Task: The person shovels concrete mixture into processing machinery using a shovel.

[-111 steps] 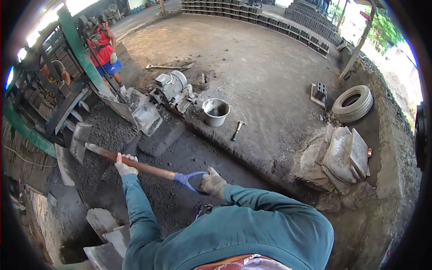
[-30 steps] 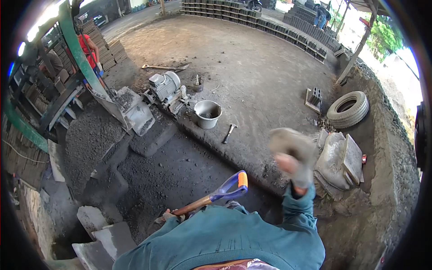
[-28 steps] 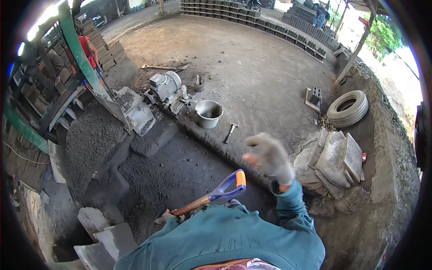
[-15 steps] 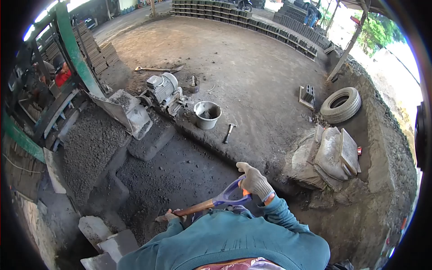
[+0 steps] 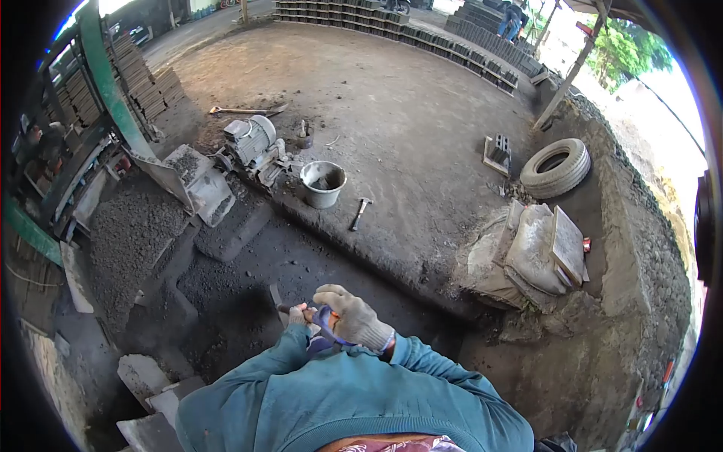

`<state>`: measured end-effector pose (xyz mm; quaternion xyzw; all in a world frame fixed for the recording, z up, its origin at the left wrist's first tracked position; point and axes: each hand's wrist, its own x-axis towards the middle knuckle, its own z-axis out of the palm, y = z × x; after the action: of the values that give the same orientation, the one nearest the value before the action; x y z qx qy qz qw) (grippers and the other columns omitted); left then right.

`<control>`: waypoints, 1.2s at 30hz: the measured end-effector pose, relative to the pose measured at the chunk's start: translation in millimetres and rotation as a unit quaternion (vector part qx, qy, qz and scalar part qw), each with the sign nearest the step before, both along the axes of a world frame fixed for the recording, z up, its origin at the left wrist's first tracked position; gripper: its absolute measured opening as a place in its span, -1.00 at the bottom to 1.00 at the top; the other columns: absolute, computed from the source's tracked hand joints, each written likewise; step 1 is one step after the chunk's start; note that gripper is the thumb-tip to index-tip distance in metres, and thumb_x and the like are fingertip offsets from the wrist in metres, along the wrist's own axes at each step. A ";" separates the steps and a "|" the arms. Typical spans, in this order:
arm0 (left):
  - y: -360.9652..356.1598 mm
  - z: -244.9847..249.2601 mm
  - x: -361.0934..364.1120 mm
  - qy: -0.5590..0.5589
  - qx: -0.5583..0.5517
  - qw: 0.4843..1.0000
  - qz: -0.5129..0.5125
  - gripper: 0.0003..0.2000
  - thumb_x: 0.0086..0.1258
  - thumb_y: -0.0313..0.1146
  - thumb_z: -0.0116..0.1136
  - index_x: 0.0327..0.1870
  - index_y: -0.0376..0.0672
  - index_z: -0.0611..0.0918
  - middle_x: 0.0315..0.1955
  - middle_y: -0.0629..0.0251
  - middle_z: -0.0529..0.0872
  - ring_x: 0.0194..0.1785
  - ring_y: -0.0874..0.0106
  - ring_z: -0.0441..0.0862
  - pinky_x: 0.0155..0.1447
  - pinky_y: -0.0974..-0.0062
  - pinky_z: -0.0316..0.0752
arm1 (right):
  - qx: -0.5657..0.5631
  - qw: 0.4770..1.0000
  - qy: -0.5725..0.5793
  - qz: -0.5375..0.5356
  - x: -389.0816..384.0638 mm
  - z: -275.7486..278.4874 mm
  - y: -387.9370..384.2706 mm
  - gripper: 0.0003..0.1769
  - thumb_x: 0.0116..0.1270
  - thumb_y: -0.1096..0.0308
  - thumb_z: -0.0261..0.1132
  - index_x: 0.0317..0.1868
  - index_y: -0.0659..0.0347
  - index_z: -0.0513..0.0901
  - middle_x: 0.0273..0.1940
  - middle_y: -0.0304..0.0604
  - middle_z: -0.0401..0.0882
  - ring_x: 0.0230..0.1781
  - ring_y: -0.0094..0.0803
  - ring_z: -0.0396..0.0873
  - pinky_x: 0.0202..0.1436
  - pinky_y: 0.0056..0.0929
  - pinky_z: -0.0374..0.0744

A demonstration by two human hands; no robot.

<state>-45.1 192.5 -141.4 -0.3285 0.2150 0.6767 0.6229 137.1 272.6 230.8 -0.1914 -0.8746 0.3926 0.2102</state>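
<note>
My right hand [image 5: 351, 316], in a pale knitted glove, is closed on the purple D-shaped grip [image 5: 325, 328] of a shovel. My left hand [image 5: 299, 315] wraps the shovel's wooden shaft [image 5: 285, 308] just ahead of it. The shaft points away from my body and looks strongly foreshortened. Part of the shovel's blade [image 5: 275, 295] shows beyond my left hand, over the dark, crumbly ground of the pit. A heap of dark, gritty mix [image 5: 132, 237] lies to the left of my hands.
On the ledge ahead are a grey bucket [image 5: 322, 197], a hammer [image 5: 361, 214], an electric motor [image 5: 252, 139] and another shovel [image 5: 248, 111]. A tyre [image 5: 556, 168] and stacked sacks [image 5: 531, 248] sit right. A green-framed machine [image 5: 113, 83] stands left. A person [image 5: 512, 21] bends by far blocks.
Both hands have swung the shovel: the purple grip has come left, closer to my left hand, and the shaft now points forward instead of left. The whole view has shifted slightly.
</note>
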 end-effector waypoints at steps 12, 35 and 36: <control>49.3 96.6 94.9 0.249 -0.068 0.939 -0.227 -0.43 0.59 -0.02 -0.43 0.42 -0.22 0.34 0.35 -0.06 0.45 0.40 0.06 0.45 0.48 0.06 0.39 | -0.030 0.996 -0.034 -0.083 74.1 -51.9 20.3 -0.72 0.33 0.34 0.33 0.06 0.04 0.67 0.17 -0.06 0.57 0.00 -0.04 0.67 -0.01 -0.20 0.68; 71.8 -46.9 33.8 0.212 0.063 0.950 -0.222 -0.62 0.52 -0.14 -0.24 0.00 -0.17 0.60 0.06 0.18 0.70 0.17 0.25 0.62 0.31 0.24 0.50 | 0.052 0.988 0.046 -0.141 34.2 -63.2 30.8 -0.58 0.10 0.54 0.28 0.02 0.07 0.62 0.10 -0.05 0.59 0.04 0.03 0.62 0.02 -0.13 0.65; 70.6 -46.7 31.2 0.199 0.049 0.958 -0.202 -0.62 0.52 -0.14 -0.24 -0.01 -0.20 0.61 0.04 0.17 0.70 0.16 0.24 0.62 0.30 0.23 0.51 | 0.049 0.988 0.042 -0.139 29.9 -59.7 27.7 -0.58 0.10 0.53 0.29 0.02 0.06 0.62 0.09 -0.06 0.59 0.03 0.03 0.63 0.01 -0.13 0.65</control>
<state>-13.9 263.1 -188.1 -0.1065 0.3631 0.5982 0.7064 167.0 300.3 171.1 -0.2841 -0.8481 0.3243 0.3081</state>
